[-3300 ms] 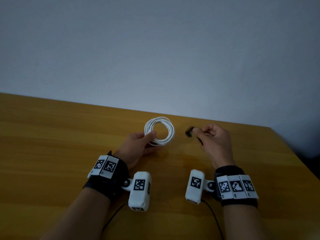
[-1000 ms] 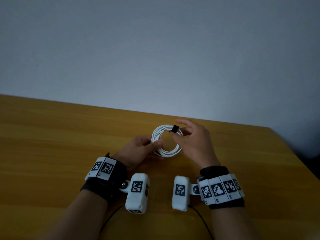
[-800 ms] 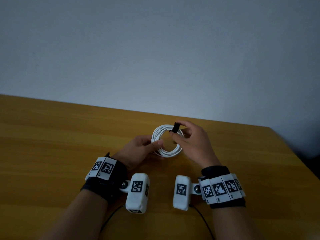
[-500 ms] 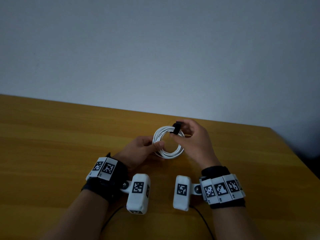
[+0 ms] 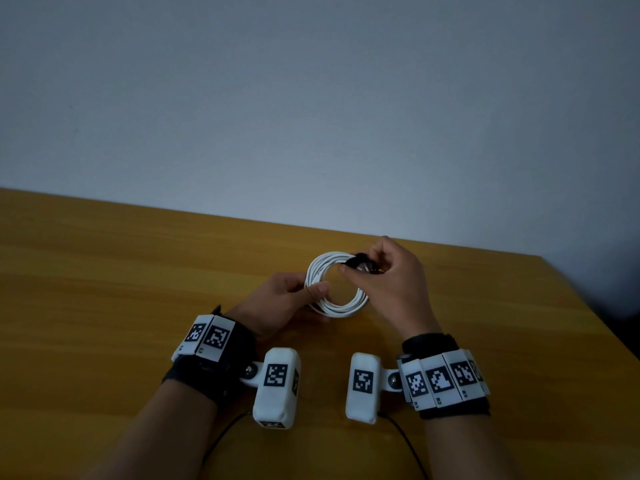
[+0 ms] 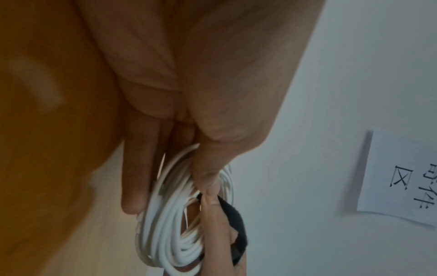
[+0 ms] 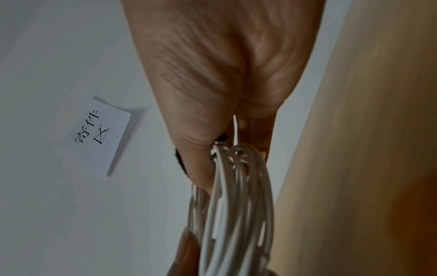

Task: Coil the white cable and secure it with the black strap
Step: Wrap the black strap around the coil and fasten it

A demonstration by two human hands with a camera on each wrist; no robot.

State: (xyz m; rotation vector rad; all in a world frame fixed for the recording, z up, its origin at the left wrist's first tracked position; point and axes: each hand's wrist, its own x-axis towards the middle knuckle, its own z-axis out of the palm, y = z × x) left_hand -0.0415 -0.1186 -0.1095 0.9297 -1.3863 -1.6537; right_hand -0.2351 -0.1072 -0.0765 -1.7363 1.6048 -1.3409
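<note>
The white cable (image 5: 343, 304) is wound into a round coil held just above the wooden table (image 5: 104, 271). My left hand (image 5: 284, 299) pinches the coil's left side between thumb and fingers; the left wrist view shows this grip on the cable (image 6: 165, 224). My right hand (image 5: 384, 271) pinches the black strap (image 5: 360, 263) at the coil's upper right, where it wraps over the strands. In the left wrist view the strap (image 6: 236, 224) loops round the coil. The right wrist view shows the cable (image 7: 236, 205) and a sliver of strap (image 7: 181, 162) behind the thumb.
The table's far edge meets a plain grey wall (image 5: 311, 116). The table's right edge (image 5: 588, 320) lies close to my right hand. A white paper note (image 6: 402, 177) with printed characters hangs on the wall; it also shows as a note (image 7: 94, 138) in the right wrist view.
My right hand brought the black strap from the right to the coil's upper right and has pulled it over the strands. The left hand kept its hold on the coil.
</note>
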